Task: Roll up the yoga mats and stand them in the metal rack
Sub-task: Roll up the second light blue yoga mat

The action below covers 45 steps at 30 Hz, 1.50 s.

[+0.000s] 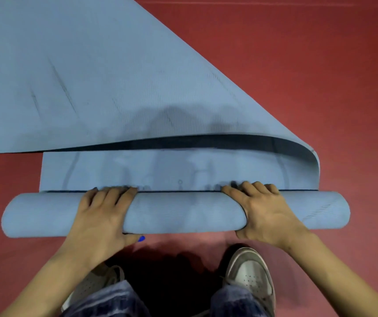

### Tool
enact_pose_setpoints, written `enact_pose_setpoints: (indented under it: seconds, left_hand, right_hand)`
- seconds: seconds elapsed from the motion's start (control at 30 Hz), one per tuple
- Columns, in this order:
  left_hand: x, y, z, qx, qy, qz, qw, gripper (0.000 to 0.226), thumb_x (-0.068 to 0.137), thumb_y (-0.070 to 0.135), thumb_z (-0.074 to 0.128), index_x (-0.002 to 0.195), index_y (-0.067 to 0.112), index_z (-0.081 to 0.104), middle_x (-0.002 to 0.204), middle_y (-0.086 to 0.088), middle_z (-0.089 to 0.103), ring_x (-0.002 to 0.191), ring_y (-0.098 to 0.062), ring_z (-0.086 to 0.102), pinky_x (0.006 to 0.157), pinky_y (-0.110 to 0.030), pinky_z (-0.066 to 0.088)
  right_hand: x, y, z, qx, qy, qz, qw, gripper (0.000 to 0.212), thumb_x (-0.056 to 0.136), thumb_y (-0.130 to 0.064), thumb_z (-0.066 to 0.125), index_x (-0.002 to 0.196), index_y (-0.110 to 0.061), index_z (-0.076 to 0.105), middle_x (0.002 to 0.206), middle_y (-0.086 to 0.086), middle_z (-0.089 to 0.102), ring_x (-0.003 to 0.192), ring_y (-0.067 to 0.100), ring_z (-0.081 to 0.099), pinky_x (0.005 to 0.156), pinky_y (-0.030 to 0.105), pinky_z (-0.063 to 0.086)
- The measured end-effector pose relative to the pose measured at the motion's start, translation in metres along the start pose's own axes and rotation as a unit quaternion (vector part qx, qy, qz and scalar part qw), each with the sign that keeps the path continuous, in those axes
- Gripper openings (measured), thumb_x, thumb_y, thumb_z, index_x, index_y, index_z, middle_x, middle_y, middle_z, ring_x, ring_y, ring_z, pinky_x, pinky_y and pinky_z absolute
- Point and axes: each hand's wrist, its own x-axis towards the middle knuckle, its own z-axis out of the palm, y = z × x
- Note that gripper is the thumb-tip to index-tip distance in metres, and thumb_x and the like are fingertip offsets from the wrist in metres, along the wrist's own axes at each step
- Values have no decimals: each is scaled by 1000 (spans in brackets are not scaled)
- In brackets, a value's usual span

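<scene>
Both hands — left hand (102, 216), right hand (263, 213) — gripping mat roll (183, 212)

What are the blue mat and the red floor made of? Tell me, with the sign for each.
Blue mat: seemingly soft foam or rubber, matte, faintly ribbed; it bends into a smooth curl and dents under both hands, with a darker underside. Red floor: probably smooth vinyl or rubber sheeting, with a dull sheen and no visible seams; the exact type is unclear.

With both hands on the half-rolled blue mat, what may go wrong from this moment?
1. The unrolled part of the blue mat is folded over and skewed, with a curled fold on the right; rolling on may trap a crease.
2. The roll may become uneven at its ends, since left hand and right hand both grip near the middle.
</scene>
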Motion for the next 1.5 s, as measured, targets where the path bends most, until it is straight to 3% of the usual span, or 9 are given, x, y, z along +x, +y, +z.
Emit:
enact_pose_setpoints:
  seconds: [0.23, 0.47, 0.6, 0.73, 0.83, 1.03, 1.23, 1.37, 1.5]
  left_hand:
    - [-11, 31, 7, 19, 21, 118, 993, 104, 70, 76, 43, 152, 17, 17, 154, -14, 27, 140, -29, 29, 107, -67, 20]
    - [20, 24, 2, 3, 21, 81, 996, 120, 46, 79, 70, 145, 23, 31, 142, -3, 48, 129, -21, 39, 106, -58, 24]
    - [32, 20, -1, -15, 31, 71, 997, 118, 41, 75, 75, 140, 25, 37, 133, 0, 55, 120, -22, 49, 102, -53, 26]
    - [34, 19, 1, -15, 65, 76, 995, 102, 51, 65, 77, 136, 23, 41, 131, -1, 56, 117, -23, 50, 101, -51, 27]
    - [30, 20, 3, -9, 74, 79, 994, 94, 57, 58, 77, 137, 23, 42, 131, -1, 55, 118, -22, 48, 102, -52, 28]
    - [30, 19, 3, -18, 71, 79, 994, 97, 54, 60, 75, 138, 26, 43, 132, 3, 56, 118, -18, 46, 101, -50, 28]
    - [39, 16, -3, -39, 54, 71, 995, 100, 48, 64, 77, 137, 29, 45, 129, 11, 56, 116, -11, 43, 102, -42, 24]
    - [39, 16, -2, -46, 56, 72, 995, 102, 46, 64, 77, 136, 28, 45, 129, 10, 56, 115, -12, 44, 101, -41, 25]
    - [35, 18, 0, -43, 70, 73, 994, 98, 50, 62, 77, 136, 27, 45, 131, 8, 55, 117, -13, 44, 102, -44, 26]
  right_hand:
    - [23, 4, -30, 59, -182, 10, 982, 99, 59, -55, 71, 144, -49, 20, 125, -10, 43, 116, 13, 43, 95, 28, 29]
    - [59, 12, -53, 89, -327, 24, 941, 99, 57, -54, 82, 140, -46, 27, 128, -5, 39, 128, 18, 33, 107, 35, 30]
    - [55, -18, -78, 147, -115, -32, 982, 72, 83, -57, 60, 145, -36, 30, 132, -6, 43, 126, 16, 41, 104, 28, 33]
    - [67, -56, -96, 203, 81, -154, 964, 63, 92, -41, 53, 148, -35, 25, 119, -5, 54, 101, 17, 55, 89, 26, 42]
    - [88, -65, -92, 82, 100, -119, 984, 63, 94, -43, 50, 150, -33, 23, 114, 3, 54, 89, 26, 59, 74, 31, 40]
    - [119, -30, -80, -35, -11, -73, 997, 60, 93, -45, 49, 148, -35, 27, 129, 9, 41, 109, 33, 52, 95, 39, 41]
    - [192, 80, -134, 124, 61, 95, 986, 40, 90, -28, 59, 127, -14, 55, 127, 18, 53, 116, 36, 51, 98, 37, 40]
    - [199, 133, -172, 203, 52, 330, 920, 77, 90, -37, 59, 152, -30, 13, 159, 16, -2, 143, 40, 14, 116, 43, 20]
    - [186, 110, -176, 225, 197, 247, 922, 76, 92, -32, 56, 153, -23, 12, 159, 12, 8, 146, 33, 11, 115, 44, 17]
